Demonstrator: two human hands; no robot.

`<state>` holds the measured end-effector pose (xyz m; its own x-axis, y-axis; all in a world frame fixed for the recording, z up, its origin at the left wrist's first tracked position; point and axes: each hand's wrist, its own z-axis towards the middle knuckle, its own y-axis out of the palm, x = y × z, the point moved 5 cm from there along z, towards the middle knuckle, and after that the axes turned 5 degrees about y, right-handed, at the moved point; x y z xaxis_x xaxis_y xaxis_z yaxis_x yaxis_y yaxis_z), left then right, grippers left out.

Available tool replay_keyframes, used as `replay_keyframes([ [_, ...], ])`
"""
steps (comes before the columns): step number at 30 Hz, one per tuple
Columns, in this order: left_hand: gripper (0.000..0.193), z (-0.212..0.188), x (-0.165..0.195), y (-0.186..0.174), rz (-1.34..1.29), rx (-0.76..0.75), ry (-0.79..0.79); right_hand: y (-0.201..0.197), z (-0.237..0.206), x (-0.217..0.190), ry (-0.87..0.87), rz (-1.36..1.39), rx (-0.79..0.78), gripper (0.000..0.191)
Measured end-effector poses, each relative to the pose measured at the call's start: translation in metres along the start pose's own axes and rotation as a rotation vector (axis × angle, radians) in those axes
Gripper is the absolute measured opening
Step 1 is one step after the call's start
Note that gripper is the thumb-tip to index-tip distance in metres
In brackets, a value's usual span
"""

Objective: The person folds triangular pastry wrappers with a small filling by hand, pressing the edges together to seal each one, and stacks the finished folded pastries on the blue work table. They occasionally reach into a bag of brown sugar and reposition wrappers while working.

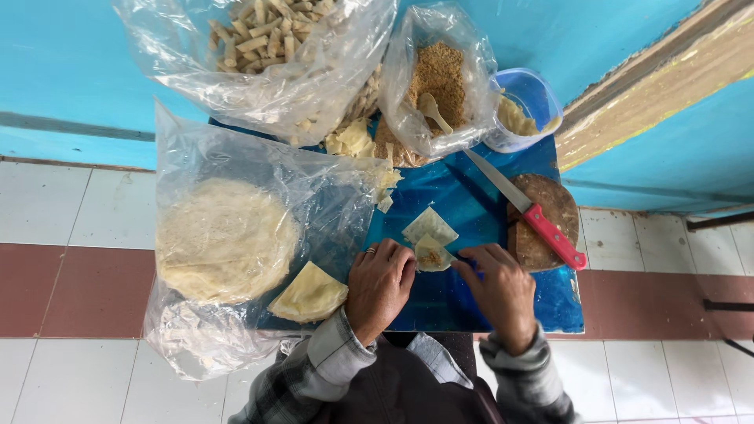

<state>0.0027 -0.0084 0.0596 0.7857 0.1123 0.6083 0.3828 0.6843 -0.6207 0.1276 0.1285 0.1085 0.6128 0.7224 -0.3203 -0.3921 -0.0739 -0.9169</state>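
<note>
Pinching the filled wrapper (431, 255) at frame centre, the left hand (380, 284) and right hand (499, 286) could tear the thin sheet, spilling crumbs on the blue desk (471, 208).

Glossy blue plastic sheet (471, 212) over the small table | clear, crinkled plastic bags (236, 102) at its back edge and left side | matt, floury dough wrapper (432, 255) | shiny steel knife (530, 210) with smooth red plastic handle | rough, worn wooden board (550, 204) at right edge | translucent plastic tub (534, 94).
</note>
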Motion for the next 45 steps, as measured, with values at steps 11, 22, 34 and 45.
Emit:
replay_keyframes([
  [11,0.018,-0.004,0.001,0.007,0.035,-0.046,0.094,0.036,-0.014,0.014,0.114,0.417,-0.078,0.013],
  [22,0.018,-0.007,0.000,0.012,0.048,-0.094,0.167,0.030,-0.026,-0.006,-0.041,0.377,-0.024,0.031],
  [34,0.006,0.008,-0.007,0.013,-0.006,-0.046,0.053,0.035,-0.014,-0.019,-0.263,0.243,0.071,0.022],
  [45,0.019,-0.001,-0.005,0.016,-0.050,-0.139,0.069,0.046,-0.002,-0.003,-0.249,0.292,-0.124,0.011],
])
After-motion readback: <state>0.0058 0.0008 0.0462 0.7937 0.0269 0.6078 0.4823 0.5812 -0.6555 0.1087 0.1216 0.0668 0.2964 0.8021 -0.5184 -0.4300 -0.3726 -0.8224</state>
